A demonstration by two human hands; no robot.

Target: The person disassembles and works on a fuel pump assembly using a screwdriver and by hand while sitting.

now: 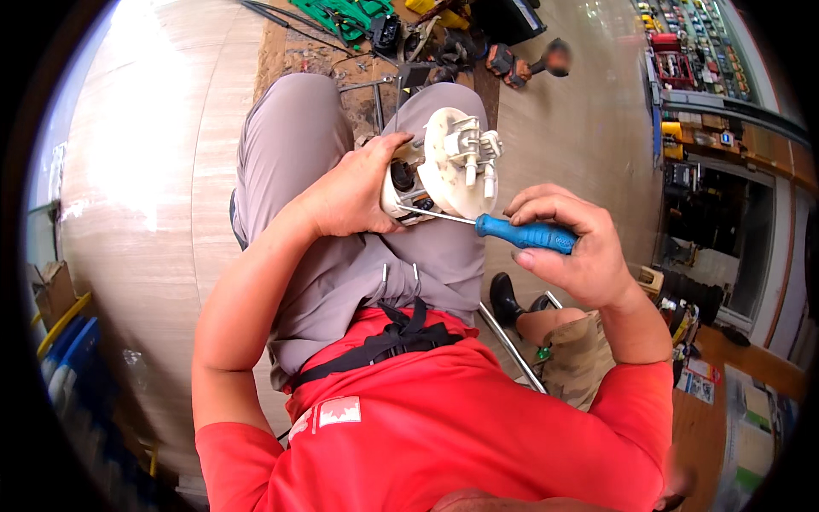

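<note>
Over my lap, my left hand (358,189) is wrapped round the body of a white plastic fuel pump module (456,162). Its round off-white flange with pipe stubs faces up and to the right, and dark parts show in the gap beside it. Between the thumb and fingers of my right hand (573,239) is the blue handle of a screwdriver (527,234). The thin metal shaft points left, and its tip reaches the module's body just below the flange, close to my left fingers. Whether the tip is wedged in or only touching, I cannot tell.
Past my knees, a wooden board (294,55) carries wrenches, cables and dark parts, with a green tool case (345,17) at its far end. A cordless power tool (512,65) lies right of it. Another person's leg and dark boot (505,299) are at my right. Shelves stand farther right.
</note>
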